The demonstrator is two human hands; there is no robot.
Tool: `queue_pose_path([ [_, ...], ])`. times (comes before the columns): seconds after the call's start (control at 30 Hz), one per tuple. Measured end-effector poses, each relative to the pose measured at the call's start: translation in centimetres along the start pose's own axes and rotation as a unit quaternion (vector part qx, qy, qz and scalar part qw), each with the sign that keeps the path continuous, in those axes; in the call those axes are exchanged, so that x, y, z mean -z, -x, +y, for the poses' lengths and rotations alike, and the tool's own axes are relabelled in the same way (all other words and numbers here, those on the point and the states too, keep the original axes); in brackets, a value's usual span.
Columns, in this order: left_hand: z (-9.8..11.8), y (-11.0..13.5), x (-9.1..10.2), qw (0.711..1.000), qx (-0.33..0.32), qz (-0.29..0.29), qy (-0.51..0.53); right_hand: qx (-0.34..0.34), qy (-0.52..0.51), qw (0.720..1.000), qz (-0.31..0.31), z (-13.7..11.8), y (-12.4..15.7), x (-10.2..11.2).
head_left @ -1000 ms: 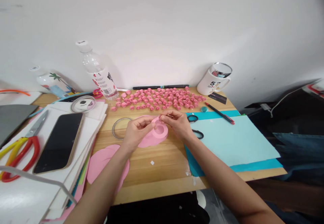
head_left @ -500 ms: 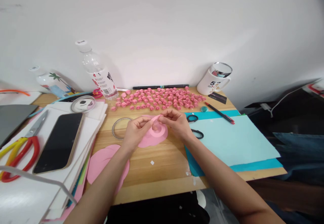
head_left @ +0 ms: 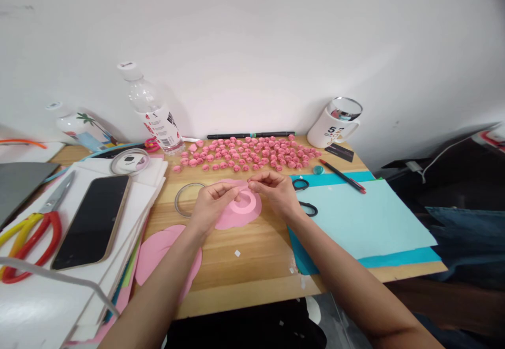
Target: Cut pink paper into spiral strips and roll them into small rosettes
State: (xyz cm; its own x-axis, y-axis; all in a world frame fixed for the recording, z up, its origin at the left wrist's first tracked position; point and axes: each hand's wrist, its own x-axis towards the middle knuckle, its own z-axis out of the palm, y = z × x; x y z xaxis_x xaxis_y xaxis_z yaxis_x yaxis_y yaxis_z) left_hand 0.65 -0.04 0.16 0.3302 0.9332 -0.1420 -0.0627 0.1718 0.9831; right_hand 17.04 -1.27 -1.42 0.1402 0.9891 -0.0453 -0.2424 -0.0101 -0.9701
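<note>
My left hand [head_left: 211, 202] and my right hand [head_left: 276, 191] meet over the middle of the wooden desk [head_left: 252, 265]. Both pinch a pink paper spiral strip [head_left: 246, 204] that lies partly coiled on a pink paper piece. The fingertips of the two hands close on its upper edge, almost touching each other. Just behind them lie several small rolled pink paper roses [head_left: 248, 154] in rows. A clear tape ring [head_left: 183, 199] sits left of my left hand.
A phone [head_left: 92, 220] and red-handled scissors [head_left: 31, 231] lie on white sheets at the left. Water bottle [head_left: 152, 110], white mug [head_left: 335, 123], black pen [head_left: 250, 135], red pen [head_left: 343, 176], light blue paper [head_left: 363, 217], small black scissors [head_left: 305, 196], pink cut-out [head_left: 165, 254] near the front edge.
The raised coil of the pink strip has flattened down onto the paper. My fingertips shifted slightly along its upper edge; both arms stayed in place.
</note>
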Motion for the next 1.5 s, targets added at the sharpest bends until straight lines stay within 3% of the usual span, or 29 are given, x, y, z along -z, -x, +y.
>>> queue_pose_path([
  [0.27, 0.04, 0.11, -0.12, 1.000, 0.014, -0.004, 0.011, 0.000, -0.002, 1.000, 0.015, -0.15, 0.03, -0.11],
  [0.47, -0.37, -0.22, 0.12, 0.999, 0.018, 0.012, 0.030, 0.002, -0.010, 1.000, -0.020, 0.01, -0.04, 0.01],
  [0.9, -0.30, 0.07, -0.07, 0.999, 0.032, -0.020, 0.007, 0.037, -0.011, 0.999, 0.019, 0.18, -0.18, -0.01],
  [1.23, 0.07, -0.01, -0.15, 0.999, 0.036, 0.000, 0.017, 0.009, 0.011, 1.000, 0.006, -0.19, 0.07, -0.23],
  [1.5, -0.09, -0.09, 0.02, 0.996, 0.035, -0.059, 0.051, 0.015, -0.017, 1.000, -0.005, -0.20, 0.04, -0.22],
])
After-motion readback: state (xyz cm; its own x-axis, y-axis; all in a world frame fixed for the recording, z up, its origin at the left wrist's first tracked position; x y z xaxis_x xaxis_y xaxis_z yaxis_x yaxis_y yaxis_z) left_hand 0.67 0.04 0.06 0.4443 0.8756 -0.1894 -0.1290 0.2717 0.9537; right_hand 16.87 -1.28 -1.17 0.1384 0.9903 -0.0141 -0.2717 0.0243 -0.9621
